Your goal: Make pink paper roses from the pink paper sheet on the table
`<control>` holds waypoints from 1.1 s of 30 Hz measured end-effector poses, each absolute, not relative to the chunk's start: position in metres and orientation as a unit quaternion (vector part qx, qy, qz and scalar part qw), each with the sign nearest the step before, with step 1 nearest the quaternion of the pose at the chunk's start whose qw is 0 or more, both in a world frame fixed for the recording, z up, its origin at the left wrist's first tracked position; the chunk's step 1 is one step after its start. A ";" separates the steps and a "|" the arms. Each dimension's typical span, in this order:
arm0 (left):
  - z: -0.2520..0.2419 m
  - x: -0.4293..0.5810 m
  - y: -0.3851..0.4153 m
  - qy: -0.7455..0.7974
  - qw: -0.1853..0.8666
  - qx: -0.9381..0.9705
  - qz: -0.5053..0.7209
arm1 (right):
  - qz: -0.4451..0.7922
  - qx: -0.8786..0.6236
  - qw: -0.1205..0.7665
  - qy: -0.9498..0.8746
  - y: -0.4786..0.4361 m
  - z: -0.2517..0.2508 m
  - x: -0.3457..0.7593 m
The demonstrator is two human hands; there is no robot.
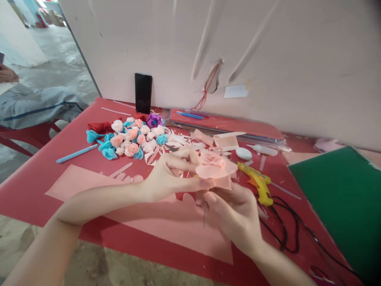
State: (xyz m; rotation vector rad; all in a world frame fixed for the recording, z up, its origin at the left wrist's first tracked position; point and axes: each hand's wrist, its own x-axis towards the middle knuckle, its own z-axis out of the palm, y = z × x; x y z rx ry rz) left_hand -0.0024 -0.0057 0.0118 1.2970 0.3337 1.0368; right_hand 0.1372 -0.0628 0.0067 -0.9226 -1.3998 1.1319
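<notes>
"Fingers of the left hand [171, 174], what are they doing?"

"They are closed gently on the peach paper rose [216, 163]: the thumb lies under its wide petal, and the other fingers are behind, partly hidden."

"And where is this rose?"

"It is in the air, between the two hands, above a peach paper sheet [178, 222] on the red table [32, 186]."

"How would it handle, in your opinion?"

"I think it is very light and soft. Its petals look easy to crease or tear, so I would not press on them. The better place to hold is low, at the base or on the thin stem [204, 216], which seems stiffer."

"Which way does it point?"

"The bloom is at the top and the stem goes down, almost vertical, so the long axis is upright. One broad petal spreads toward the right."

"Then the right hand [238, 214]?"

"Its thumb and fingers pinch near the top of the stem, just below the bloom. The farther fingers I cannot see well. Behind it, more to the right, a yellow glue gun [258, 182] lies on the table."
</notes>
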 end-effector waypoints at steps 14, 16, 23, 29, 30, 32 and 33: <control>0.006 -0.003 -0.004 0.160 0.519 0.654 0.526 | 0.320 -0.426 0.528 -0.661 -0.068 0.015 0.133; 0.006 -0.003 -0.003 0.149 0.497 0.666 0.536 | 0.316 -0.431 0.526 -0.662 -0.068 0.015 0.134; 0.002 -0.001 0.003 0.106 0.398 0.695 0.590 | 0.287 -0.463 0.508 -0.667 -0.068 0.015 0.135; 0.002 0.001 0.004 0.099 0.371 0.700 0.602 | 0.301 -0.467 0.511 -0.656 -0.068 0.018 0.134; 0.003 0.000 0.004 0.099 0.370 0.701 0.602 | 0.303 -0.469 0.512 -0.653 -0.069 0.018 0.134; 0.004 -0.001 0.004 0.103 0.370 0.707 0.594 | 0.315 -0.466 0.517 -0.645 -0.070 0.017 0.134; 0.005 -0.002 0.004 0.105 0.375 0.711 0.586 | 0.331 -0.458 0.524 -0.637 -0.070 0.016 0.134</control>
